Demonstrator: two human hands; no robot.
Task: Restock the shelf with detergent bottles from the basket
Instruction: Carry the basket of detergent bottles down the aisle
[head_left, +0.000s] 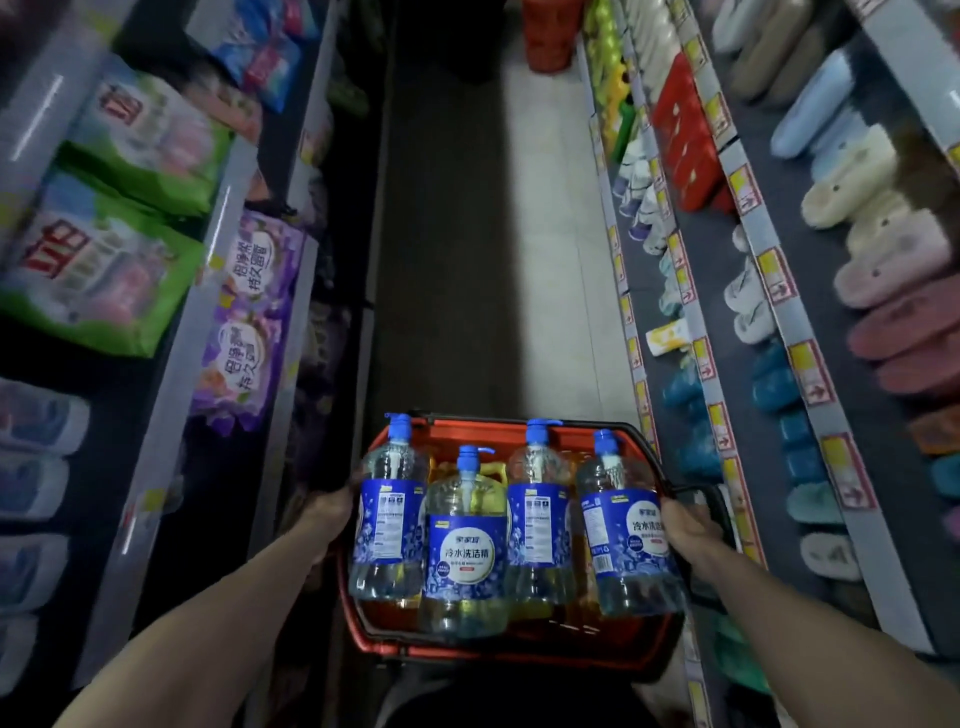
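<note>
Closest to the camera, two bare forearms reach forward to either side of a red basket (467, 647) held at waist height. The left hand (332, 512) presses against the basket's left side and the right hand (688, 527) sits at its right side, just under a black handle (719, 499). The fingers of both are hidden behind the load, so whether they curl round the rim cannot be told.

Four clear detergent bottles (465, 545) with blue labels and blue pump tops stand upright in the basket, long axis vertical, pumps uppermost. They sit directly between the hands. The leftmost bottle (389, 519) touches the left hand and the rightmost bottle (626, 530) is just beside the right, so each hand has its nearest bottle inward and slightly ahead.

Beyond the basket, a narrow tiled floor (545, 260) runs down the aisle. Shelves on the left hold green laundry powder bags (104, 291) and purple bags (244, 322); shelves on the right hold slippers (883, 260). Farthest away is a blurred orange stack (550, 36).
</note>
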